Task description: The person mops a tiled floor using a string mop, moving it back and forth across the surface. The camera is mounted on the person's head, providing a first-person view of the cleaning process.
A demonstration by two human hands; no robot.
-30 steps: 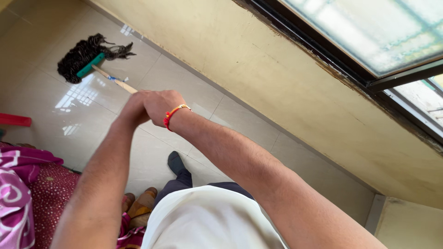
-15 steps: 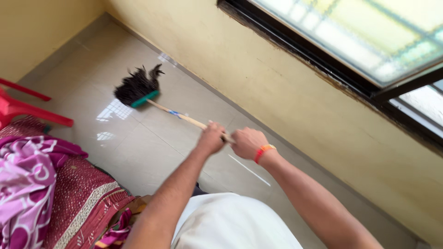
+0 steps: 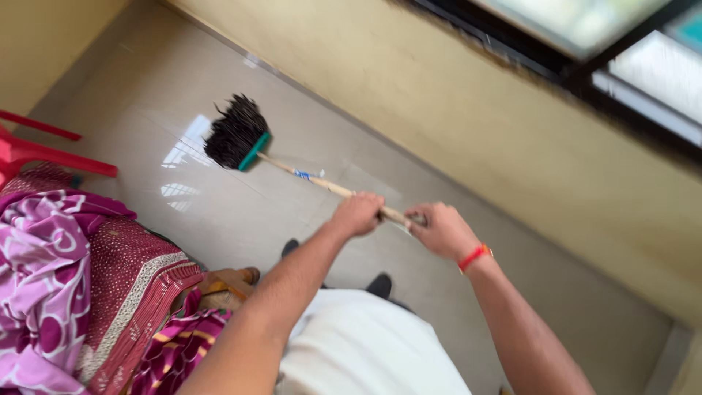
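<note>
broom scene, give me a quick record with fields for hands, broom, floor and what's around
left hand: closed on the broom handle, nearer the head
right hand: closed on the handle's end, red band at the wrist
broom: wooden handle, green collar, dark bristles on the floor
floor: pale glossy tiles with window glare
left side: pink and maroon cloth, red chair
right side: yellow wall under a dark-framed window

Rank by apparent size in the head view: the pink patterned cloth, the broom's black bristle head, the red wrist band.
1. pink patterned cloth, though nearest the camera
2. black bristle head
3. red wrist band
</note>
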